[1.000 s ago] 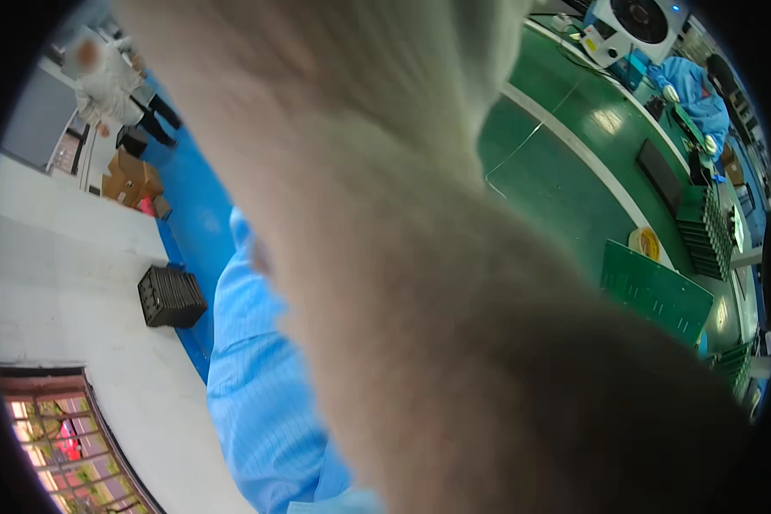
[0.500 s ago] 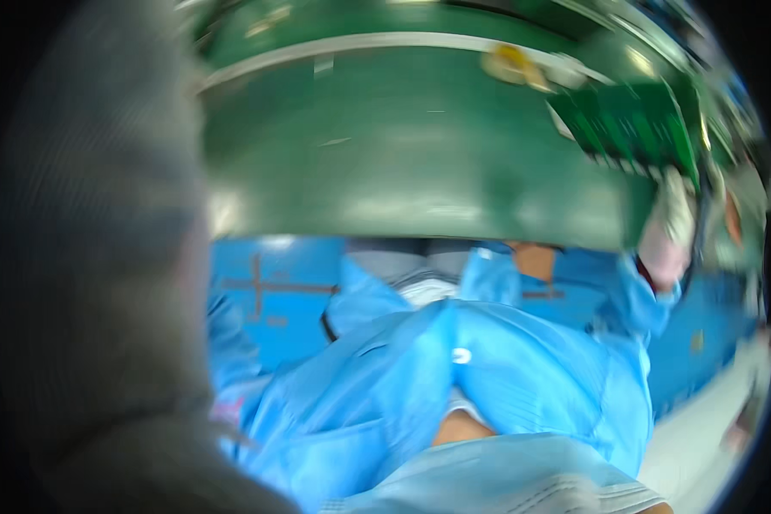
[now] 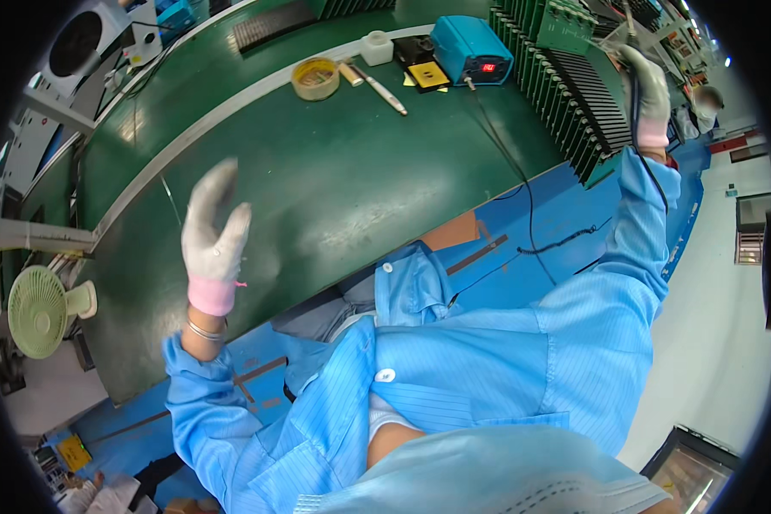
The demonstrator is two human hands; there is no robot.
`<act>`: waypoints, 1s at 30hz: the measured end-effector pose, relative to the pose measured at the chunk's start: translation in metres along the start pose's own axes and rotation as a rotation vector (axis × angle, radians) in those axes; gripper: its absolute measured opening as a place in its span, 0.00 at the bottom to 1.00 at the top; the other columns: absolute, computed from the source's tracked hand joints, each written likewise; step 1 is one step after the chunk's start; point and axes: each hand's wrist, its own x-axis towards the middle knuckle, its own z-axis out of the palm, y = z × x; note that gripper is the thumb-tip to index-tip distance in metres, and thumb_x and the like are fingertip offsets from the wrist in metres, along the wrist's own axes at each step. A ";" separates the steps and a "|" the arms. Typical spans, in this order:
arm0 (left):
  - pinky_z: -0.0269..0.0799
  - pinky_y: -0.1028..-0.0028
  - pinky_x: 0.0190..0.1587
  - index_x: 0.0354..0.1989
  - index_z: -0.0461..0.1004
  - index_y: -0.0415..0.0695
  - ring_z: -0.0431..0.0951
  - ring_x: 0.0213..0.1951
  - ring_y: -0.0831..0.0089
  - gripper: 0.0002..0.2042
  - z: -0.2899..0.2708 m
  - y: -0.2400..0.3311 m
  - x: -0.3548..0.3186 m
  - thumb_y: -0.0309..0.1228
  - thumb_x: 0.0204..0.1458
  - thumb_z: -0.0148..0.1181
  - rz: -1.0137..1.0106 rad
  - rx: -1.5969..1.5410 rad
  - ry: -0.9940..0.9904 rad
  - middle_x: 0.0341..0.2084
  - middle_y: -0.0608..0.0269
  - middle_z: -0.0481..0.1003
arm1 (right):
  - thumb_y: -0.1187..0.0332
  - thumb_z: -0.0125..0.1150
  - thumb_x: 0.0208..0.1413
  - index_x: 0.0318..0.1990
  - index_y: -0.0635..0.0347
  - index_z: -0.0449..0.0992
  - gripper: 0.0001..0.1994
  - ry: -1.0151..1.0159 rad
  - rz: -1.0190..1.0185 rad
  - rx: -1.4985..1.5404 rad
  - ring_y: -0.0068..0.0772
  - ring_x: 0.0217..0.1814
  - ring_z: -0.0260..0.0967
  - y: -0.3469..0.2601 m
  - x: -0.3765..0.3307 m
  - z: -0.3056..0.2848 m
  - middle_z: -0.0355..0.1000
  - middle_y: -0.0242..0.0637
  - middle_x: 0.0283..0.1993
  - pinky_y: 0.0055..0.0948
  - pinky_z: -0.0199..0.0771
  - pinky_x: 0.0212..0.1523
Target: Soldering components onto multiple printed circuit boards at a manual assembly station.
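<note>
My left hand (image 3: 212,227), in a white glove with a pink cuff, hovers over the left part of the green table (image 3: 317,188). Its fingers are stretched out, the thumb stands apart, and it holds nothing. At the far right my right hand (image 3: 649,98), gloved the same way, is closed around a slim corded tool that looks like a soldering iron (image 3: 631,30). The black cord runs down over the hand and sleeve. Beside those fingers a green circuit board (image 3: 565,27) sits above a row of boards standing on edge (image 3: 578,103); whether the fingertips touch it I cannot tell.
A blue soldering station (image 3: 471,51) stands at the back, with a black-and-yellow iron stand (image 3: 426,68), a white jar (image 3: 376,48), a tape roll (image 3: 315,79) and a white pen-like tool (image 3: 381,89). Its cable hangs over the front edge. A small fan (image 3: 38,311) is at left.
The view has swung and sharpened. The green board that was at my right hand over the table is now by the row of boards. A large grey blur at left is gone; my left hand shows.
</note>
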 end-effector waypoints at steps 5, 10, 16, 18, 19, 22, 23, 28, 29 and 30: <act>0.62 0.67 0.57 0.50 0.70 0.36 0.68 0.55 0.58 0.19 0.007 -0.058 -0.049 0.26 0.48 0.54 -0.198 0.385 0.051 0.52 0.50 0.68 | 0.76 0.54 0.49 0.49 0.54 0.72 0.18 -0.211 -0.046 0.113 0.43 0.47 0.68 0.026 -0.002 0.036 0.72 0.41 0.42 0.33 0.66 0.49; 0.63 0.65 0.56 0.48 0.71 0.37 0.68 0.52 0.55 0.17 0.006 -0.090 -0.089 0.25 0.48 0.53 -0.240 0.582 0.080 0.51 0.50 0.69 | 0.75 0.54 0.49 0.50 0.55 0.71 0.18 -0.311 -0.042 0.113 0.44 0.50 0.66 0.040 -0.007 0.056 0.70 0.43 0.45 0.33 0.63 0.53; 0.62 0.65 0.56 0.47 0.72 0.37 0.67 0.53 0.55 0.16 0.011 -0.089 -0.097 0.25 0.48 0.53 -0.294 0.652 0.131 0.51 0.50 0.69 | 0.74 0.51 0.49 0.51 0.53 0.71 0.19 -0.399 -0.081 -0.104 0.47 0.52 0.64 0.041 0.001 0.060 0.70 0.43 0.46 0.37 0.63 0.53; 0.62 0.64 0.56 0.47 0.72 0.37 0.67 0.53 0.56 0.16 0.013 -0.089 -0.095 0.25 0.48 0.52 -0.292 0.655 0.132 0.51 0.50 0.69 | 0.74 0.50 0.48 0.52 0.49 0.69 0.21 -0.318 -0.167 -0.143 0.43 0.48 0.65 0.040 0.003 0.058 0.70 0.38 0.40 0.36 0.66 0.50; 0.62 0.64 0.56 0.47 0.72 0.37 0.67 0.53 0.56 0.16 0.013 -0.089 -0.094 0.25 0.48 0.52 -0.288 0.658 0.133 0.51 0.50 0.69 | 0.75 0.48 0.48 0.52 0.48 0.68 0.21 -0.337 -0.196 -0.175 0.42 0.47 0.66 0.046 0.002 0.062 0.70 0.37 0.40 0.36 0.66 0.49; 0.62 0.65 0.56 0.47 0.72 0.37 0.67 0.53 0.56 0.16 0.012 -0.092 -0.096 0.25 0.48 0.52 -0.280 0.693 0.117 0.51 0.50 0.68 | 0.77 0.46 0.49 0.52 0.48 0.68 0.21 -0.420 -0.265 -0.228 0.41 0.47 0.66 0.061 -0.005 0.075 0.70 0.37 0.41 0.35 0.67 0.49; 0.62 0.65 0.56 0.47 0.72 0.37 0.67 0.53 0.56 0.16 0.011 -0.092 -0.096 0.25 0.48 0.52 -0.282 0.691 0.116 0.51 0.50 0.68 | 0.77 0.46 0.48 0.53 0.47 0.67 0.22 -0.453 -0.247 -0.254 0.40 0.46 0.66 0.064 -0.009 0.078 0.69 0.36 0.41 0.34 0.67 0.49; 0.62 0.65 0.56 0.47 0.72 0.37 0.67 0.53 0.56 0.16 0.011 -0.087 -0.096 0.25 0.48 0.52 -0.289 0.696 0.116 0.51 0.51 0.69 | 0.77 0.46 0.49 0.52 0.44 0.68 0.22 -0.446 -0.152 -0.208 0.40 0.46 0.66 0.060 -0.018 0.081 0.69 0.35 0.39 0.34 0.67 0.48; 0.62 0.65 0.56 0.47 0.72 0.37 0.67 0.53 0.56 0.16 0.011 -0.085 -0.097 0.25 0.48 0.52 -0.293 0.698 0.117 0.51 0.51 0.69 | 0.77 0.46 0.49 0.53 0.44 0.68 0.22 -0.449 -0.139 -0.212 0.40 0.46 0.66 0.058 -0.018 0.082 0.70 0.36 0.39 0.34 0.67 0.48; 0.62 0.65 0.56 0.47 0.72 0.37 0.67 0.53 0.56 0.16 0.012 -0.085 -0.096 0.25 0.48 0.52 -0.294 0.696 0.115 0.51 0.51 0.69 | 0.77 0.46 0.49 0.53 0.44 0.68 0.22 -0.452 -0.125 -0.220 0.41 0.46 0.66 0.058 -0.018 0.083 0.70 0.36 0.39 0.35 0.67 0.49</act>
